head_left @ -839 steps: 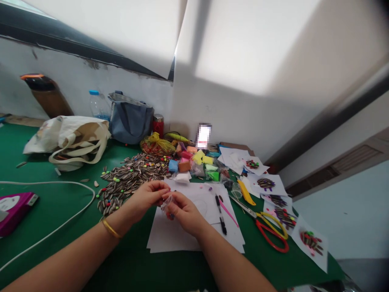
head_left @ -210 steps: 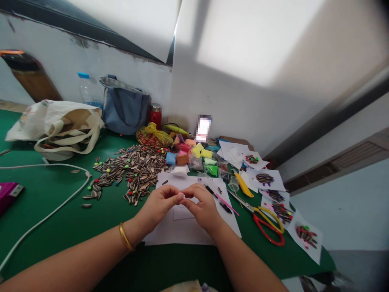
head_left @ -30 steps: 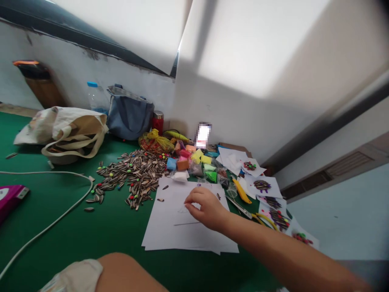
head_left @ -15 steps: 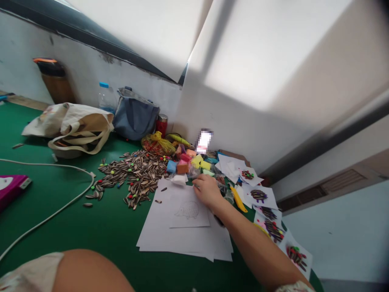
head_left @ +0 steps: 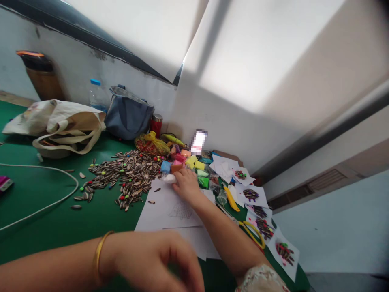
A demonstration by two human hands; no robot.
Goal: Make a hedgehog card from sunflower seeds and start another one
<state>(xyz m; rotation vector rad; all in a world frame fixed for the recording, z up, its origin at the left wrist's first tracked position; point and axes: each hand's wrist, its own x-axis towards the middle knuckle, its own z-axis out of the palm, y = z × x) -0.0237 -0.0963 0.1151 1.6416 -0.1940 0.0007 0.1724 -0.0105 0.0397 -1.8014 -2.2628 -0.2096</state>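
My right hand (head_left: 187, 186) reaches over the top of the white sheets, its fingers closed at the right end of a packet of white modelling clay (head_left: 169, 179). My fingertips are partly hidden there. Below lies a small sheet with a hedgehog drawing (head_left: 181, 211), partly covered by my right forearm. In the foreground hangs my left hand (head_left: 154, 257), a gold bangle on its wrist. Its fingers curve downward, somewhat blurred, with a gap to the thumb and nothing seen in them. Packets of coloured clay (head_left: 194, 162) lie just beyond my right hand.
A heap of sunflower seeds (head_left: 136, 172) with small coloured balls spreads to the left. Yellow-handled scissors (head_left: 252, 234) and a yellow cutter (head_left: 231, 198) lie right of my forearm. Finished seed pictures (head_left: 251, 194) line the right edge. Bags (head_left: 129, 115) and a cable (head_left: 71, 190) are at left.
My right hand has moved left from beside the clear wrappers onto the white clay packet. My left hand has come into view at the bottom. The scissors now show more fully.
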